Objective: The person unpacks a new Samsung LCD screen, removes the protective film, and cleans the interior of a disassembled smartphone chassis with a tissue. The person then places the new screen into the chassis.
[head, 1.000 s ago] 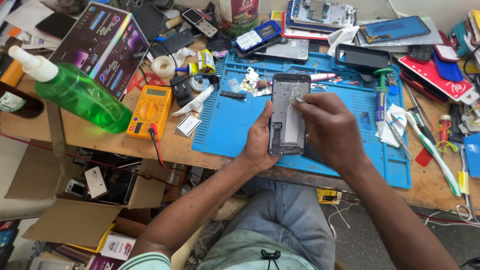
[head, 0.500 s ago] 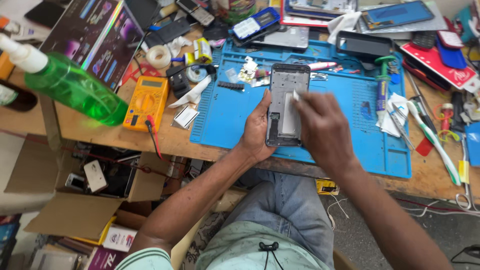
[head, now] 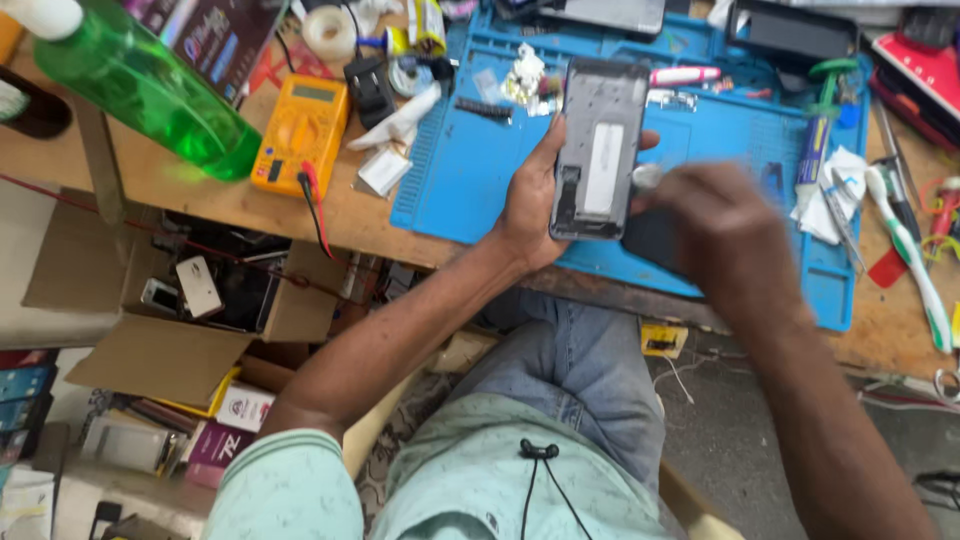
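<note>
My left hand holds an opened grey phone body upright over the blue work mat, its inner side facing me with a pale strip down the middle. Just right of the phone is my right hand, blurred, with its fingers closed on a dark flat panel that lies below the phone's right edge. A small white tip shows at my right thumb, close to the phone's side. My knees and pale green shirt fill the lower part of the view.
On the wooden bench stand a green spray bottle and a yellow multimeter with leads. A tape roll, a green-handled screwdriver, tweezers and a toothbrush lie about. Open cardboard boxes sit under the bench.
My right hand has come off the face of the phone and moved right and down, with a dark panel now in it. The left hand keeps its hold on the phone.
</note>
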`<control>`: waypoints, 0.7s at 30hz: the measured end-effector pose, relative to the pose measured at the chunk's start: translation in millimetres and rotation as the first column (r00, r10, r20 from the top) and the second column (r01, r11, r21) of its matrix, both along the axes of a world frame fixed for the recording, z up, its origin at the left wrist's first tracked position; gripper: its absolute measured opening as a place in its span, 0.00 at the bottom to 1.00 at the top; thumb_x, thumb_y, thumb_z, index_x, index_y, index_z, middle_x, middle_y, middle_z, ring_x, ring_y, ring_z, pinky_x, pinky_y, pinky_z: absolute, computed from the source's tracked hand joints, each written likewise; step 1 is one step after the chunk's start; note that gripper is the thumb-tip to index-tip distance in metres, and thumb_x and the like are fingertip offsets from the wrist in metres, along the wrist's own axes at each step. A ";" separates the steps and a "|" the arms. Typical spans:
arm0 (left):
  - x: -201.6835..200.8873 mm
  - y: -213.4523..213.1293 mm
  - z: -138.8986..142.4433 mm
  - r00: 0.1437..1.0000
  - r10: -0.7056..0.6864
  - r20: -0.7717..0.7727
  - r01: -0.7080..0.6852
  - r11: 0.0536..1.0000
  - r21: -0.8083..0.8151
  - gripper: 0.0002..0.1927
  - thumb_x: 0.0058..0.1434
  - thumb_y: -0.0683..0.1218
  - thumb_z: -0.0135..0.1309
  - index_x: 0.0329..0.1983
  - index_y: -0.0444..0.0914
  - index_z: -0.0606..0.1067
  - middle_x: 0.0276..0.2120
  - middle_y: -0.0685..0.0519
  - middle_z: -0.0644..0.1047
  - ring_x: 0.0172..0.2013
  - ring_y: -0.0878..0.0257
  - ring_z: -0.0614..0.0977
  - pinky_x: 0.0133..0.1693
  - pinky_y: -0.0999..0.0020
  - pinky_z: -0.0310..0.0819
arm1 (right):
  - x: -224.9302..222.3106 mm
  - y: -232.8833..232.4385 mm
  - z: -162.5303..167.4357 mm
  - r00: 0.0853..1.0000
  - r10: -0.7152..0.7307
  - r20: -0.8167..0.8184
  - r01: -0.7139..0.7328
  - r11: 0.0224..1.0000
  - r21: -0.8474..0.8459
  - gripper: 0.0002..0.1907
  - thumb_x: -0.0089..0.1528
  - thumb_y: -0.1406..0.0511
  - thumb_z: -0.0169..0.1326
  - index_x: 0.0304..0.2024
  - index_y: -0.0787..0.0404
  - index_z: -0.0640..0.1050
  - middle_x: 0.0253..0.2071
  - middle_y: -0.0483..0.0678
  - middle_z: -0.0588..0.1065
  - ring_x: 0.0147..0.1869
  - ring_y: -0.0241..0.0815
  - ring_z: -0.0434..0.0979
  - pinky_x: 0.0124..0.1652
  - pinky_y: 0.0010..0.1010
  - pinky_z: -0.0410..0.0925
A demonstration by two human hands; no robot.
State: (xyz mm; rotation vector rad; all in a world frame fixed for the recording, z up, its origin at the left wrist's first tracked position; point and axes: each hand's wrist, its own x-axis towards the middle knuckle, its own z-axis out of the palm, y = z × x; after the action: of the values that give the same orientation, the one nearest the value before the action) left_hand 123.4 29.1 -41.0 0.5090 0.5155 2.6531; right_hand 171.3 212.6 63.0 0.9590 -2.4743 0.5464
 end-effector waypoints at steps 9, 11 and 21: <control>2.4 2.7 3.6 0.999 0.006 -0.034 -0.006 1.000 -0.017 0.34 0.82 0.64 0.27 0.77 0.36 0.60 0.66 0.38 0.71 0.61 0.48 0.77 0.60 0.48 0.79 | 3.6 8.3 -19.6 0.997 -0.063 -0.037 0.065 0.997 0.040 0.13 0.59 0.77 0.60 0.45 0.63 0.83 0.48 0.52 0.79 0.51 0.52 0.80 0.50 0.41 0.74; 3.0 1.5 3.6 1.000 0.008 -0.001 -0.008 1.000 -0.001 0.34 0.82 0.64 0.27 0.77 0.36 0.59 0.66 0.39 0.71 0.62 0.48 0.77 0.60 0.48 0.79 | 8.1 8.6 -18.4 0.993 -0.109 0.039 0.110 0.994 -0.025 0.12 0.61 0.78 0.60 0.45 0.63 0.83 0.48 0.52 0.78 0.51 0.52 0.80 0.49 0.39 0.74; 0.5 2.0 -3.6 1.000 0.006 0.011 -0.007 0.997 0.083 0.34 0.83 0.63 0.27 0.76 0.33 0.60 0.65 0.37 0.70 0.61 0.48 0.77 0.60 0.46 0.78 | 20.3 -31.3 -49.9 0.999 0.022 -0.029 -0.026 0.990 -0.137 0.13 0.57 0.79 0.58 0.44 0.67 0.82 0.47 0.55 0.78 0.49 0.53 0.79 0.48 0.41 0.74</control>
State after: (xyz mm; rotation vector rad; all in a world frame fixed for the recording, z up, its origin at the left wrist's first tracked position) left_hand 123.9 31.1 -44.6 0.5178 0.4055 2.6906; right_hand 191.6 181.2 13.2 0.9361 -2.3694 0.6969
